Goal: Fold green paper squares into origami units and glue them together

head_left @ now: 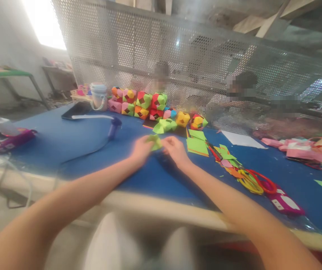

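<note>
Above the blue table, my left hand is closed on a small folded piece of light green paper. My right hand is at the paper's right side, its fingers pinched together and blurred; whether they grip the paper's edge is too unclear to tell. Just behind the hands lie folded light green pieces. To the right of my right hand sits a stack of green square sheets. Several colourful folded paper balls stand in rows at the back.
A purple glue gun with a cord lies left on the blue table, near a white bucket. Scissors, paper scraps and a magenta power strip lie right. People are behind a perforated metal screen.
</note>
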Action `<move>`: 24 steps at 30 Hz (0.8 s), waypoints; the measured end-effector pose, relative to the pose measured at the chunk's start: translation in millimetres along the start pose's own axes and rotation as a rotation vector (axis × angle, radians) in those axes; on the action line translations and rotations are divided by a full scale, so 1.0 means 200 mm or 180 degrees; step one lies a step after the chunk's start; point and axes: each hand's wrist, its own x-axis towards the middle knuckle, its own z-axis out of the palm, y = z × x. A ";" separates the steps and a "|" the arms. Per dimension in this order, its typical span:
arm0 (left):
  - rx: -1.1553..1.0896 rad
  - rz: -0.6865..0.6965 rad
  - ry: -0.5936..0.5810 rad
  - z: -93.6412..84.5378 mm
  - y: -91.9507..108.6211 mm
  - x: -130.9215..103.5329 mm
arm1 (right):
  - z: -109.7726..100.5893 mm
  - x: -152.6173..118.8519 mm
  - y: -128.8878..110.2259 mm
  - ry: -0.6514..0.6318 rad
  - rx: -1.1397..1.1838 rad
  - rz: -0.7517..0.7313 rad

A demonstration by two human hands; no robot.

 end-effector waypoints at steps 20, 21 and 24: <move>0.0603 0.0140 -0.0050 0.01 0.01 -0.02 | -0.10 0.06 0.01 -0.0267 -0.2625 -0.2014; 0.0669 0.0182 -0.0084 0.00 0.01 -0.02 | -0.10 0.06 0.01 -0.0267 -0.2616 -0.2020; 0.0873 0.0279 -0.0166 0.00 0.02 -0.03 | -0.10 0.05 0.00 -0.0266 -0.2641 -0.2100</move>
